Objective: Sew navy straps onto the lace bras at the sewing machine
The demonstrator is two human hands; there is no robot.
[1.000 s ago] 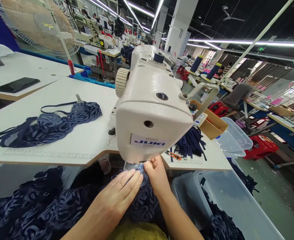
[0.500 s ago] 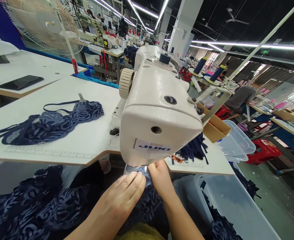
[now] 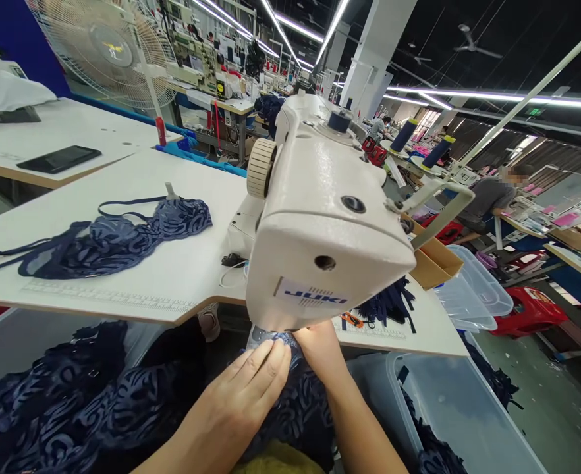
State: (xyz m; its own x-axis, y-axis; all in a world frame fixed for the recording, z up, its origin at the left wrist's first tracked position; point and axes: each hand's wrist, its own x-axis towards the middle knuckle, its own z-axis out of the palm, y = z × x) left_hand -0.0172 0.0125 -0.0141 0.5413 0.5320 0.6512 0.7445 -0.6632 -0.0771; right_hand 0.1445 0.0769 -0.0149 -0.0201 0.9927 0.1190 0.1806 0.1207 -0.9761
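Navy patterned garment (image 3: 298, 411): upper end between the hands, under the sewing machine (image 3: 315, 224) head, at the notch in the surface's (image 3: 139, 178) front edge. Rest hangs below that edge, toward the lap.

Handling, my read: light, soft, limp; probably a bit slippery, can bunch or snag. Best hold is flat fingers on the near side plus a pinch at the right margin, clear of the machine head.

Left hand (image 3: 241, 392): palm down, fingers together and extended, tips resting on cloth; thumb hidden, can't tell if it pinches. Right hand (image 3: 320, 349): at the cloth's right side, wrist bent inward, fingertips behind the head; can't tell its grip. Forearms converge from below.
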